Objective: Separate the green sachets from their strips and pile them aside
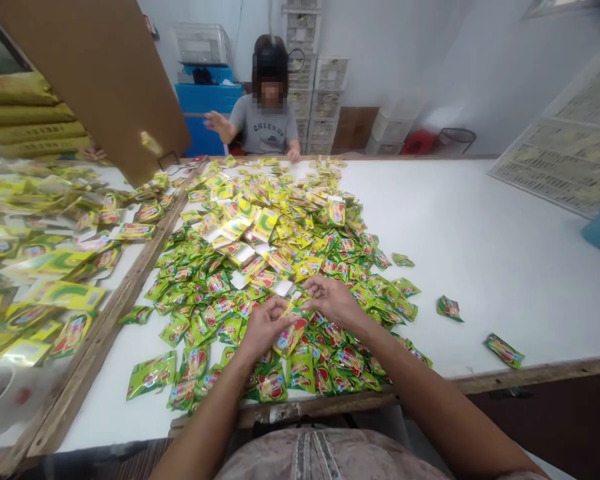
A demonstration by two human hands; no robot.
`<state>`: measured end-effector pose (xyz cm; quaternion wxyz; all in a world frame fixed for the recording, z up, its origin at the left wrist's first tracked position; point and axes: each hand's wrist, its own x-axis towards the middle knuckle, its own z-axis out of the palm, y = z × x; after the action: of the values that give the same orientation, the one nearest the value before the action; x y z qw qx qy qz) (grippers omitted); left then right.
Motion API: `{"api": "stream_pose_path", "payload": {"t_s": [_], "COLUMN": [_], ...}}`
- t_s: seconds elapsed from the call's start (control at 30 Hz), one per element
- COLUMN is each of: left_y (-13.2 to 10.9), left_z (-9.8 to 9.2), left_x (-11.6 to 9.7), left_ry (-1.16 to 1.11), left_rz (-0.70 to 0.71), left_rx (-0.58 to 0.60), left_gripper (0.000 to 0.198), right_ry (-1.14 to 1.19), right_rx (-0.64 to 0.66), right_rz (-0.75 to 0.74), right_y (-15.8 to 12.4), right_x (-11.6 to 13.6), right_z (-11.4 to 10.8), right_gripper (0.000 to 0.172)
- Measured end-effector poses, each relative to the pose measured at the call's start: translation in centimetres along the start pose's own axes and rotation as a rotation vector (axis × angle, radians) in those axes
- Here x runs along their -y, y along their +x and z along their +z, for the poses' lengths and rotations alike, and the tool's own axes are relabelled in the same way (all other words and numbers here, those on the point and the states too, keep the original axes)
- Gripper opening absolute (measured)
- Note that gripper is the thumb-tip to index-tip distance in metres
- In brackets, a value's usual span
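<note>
The largest thing is a long white table [480, 253] with a brown wooden edge, and a raised brown wooden strip [115, 320] divides its left part. At the far side sits a co-worker in a grey printed shirt [273, 133], one hand lifted. In the middle of the table spreads a wide heap of shiny green plastic packets [195, 327], and flat yellow-green cardboard boxes [265, 223] lie upon its farther part. At the near side of this heap, the left hand [264, 327] has its thumb and fingers closed on a small yellow-green printed carton [290, 337]. The right hand [336, 303] is bent at the carton's upper end; whether its fingertips pinch it, I cannot tell. Two single green packets [504, 350] lie apart, to the right.
</note>
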<state>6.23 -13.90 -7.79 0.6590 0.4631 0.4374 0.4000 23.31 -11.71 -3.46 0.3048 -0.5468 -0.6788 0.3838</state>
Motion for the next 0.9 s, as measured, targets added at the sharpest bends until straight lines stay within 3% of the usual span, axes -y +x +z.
{"api": "stream_pose_path", "payload": {"t_s": [0.17, 0.3, 0.37, 0.5, 0.63, 0.73, 0.9], "left_y": [0.1, -0.1, -0.1, -0.1, -0.1, -0.3, -0.9], "left_z": [-0.2, -0.3, -0.4, -0.5, -0.4, -0.5, -1.6], "left_x": [-0.2, -0.4, -0.4, -0.3, -0.4, -1.0, -2.2], "left_ry": [-0.043, -0.015, 0.021, 0.021, 0.056, 0.036, 0.026], "left_rz": [0.036, 0.062, 0.083, 0.064, 0.079, 0.087, 0.113], "left_rx": [-0.011, -0.015, -0.017, -0.029, -0.029, -0.032, -0.002], "left_gripper": [0.039, 0.039, 0.038, 0.040, 0.037, 0.035, 0.050], "right_ry": [-0.062, -0.019, -0.041, 0.076, 0.099, 0.112, 0.287], "right_rx": [0.044, -0.029, 0.008, 0.134, 0.141, 0.182, 0.054], "right_rz": [-0.134, -0.160, -0.167, -0.082, -0.069, -0.034, 0.012], "right_y": [-0.7, -1.5, -1.8, -2.2, -2.4, -2.1, -0.9], "right_x": [0.5, 0.6, 0.5, 0.8, 1.0, 0.8, 0.7], "right_z": [0.7, 1.3, 1.5, 1.6, 2.1, 2.7, 3.1], "right_gripper": [0.020, 0.021, 0.024, 0.031, 0.049, 0.050, 0.048]}}
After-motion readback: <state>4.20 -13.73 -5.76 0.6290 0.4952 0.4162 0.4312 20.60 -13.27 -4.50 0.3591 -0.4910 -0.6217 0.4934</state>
